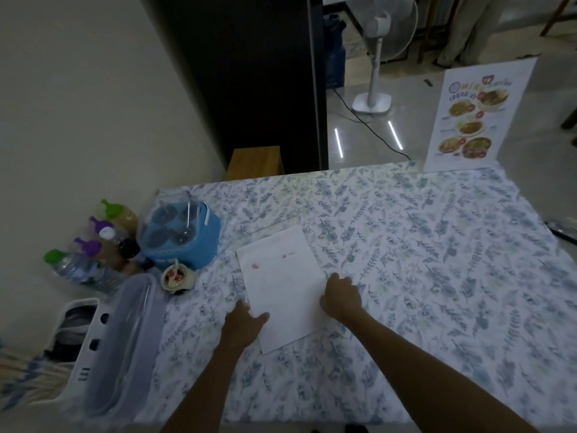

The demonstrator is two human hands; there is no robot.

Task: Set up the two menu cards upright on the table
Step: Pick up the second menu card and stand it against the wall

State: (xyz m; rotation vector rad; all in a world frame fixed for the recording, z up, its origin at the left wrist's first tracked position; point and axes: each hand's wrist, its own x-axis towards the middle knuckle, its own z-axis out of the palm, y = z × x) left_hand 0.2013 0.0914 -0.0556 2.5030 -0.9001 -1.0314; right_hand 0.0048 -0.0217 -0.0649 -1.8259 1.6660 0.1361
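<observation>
Hands (292, 310) on flat rectangular white card (282, 285); floral tablecloth (437, 260).

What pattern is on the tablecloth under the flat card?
White with blue-grey leaf sprigs all over the tablecloth, seen in the head view.

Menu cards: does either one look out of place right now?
Yes. One white menu card lies flat, blank side up and skewed on the floral tablecloth, both hands at its edges. The printed menu card already stands upright at the far edge.
</observation>
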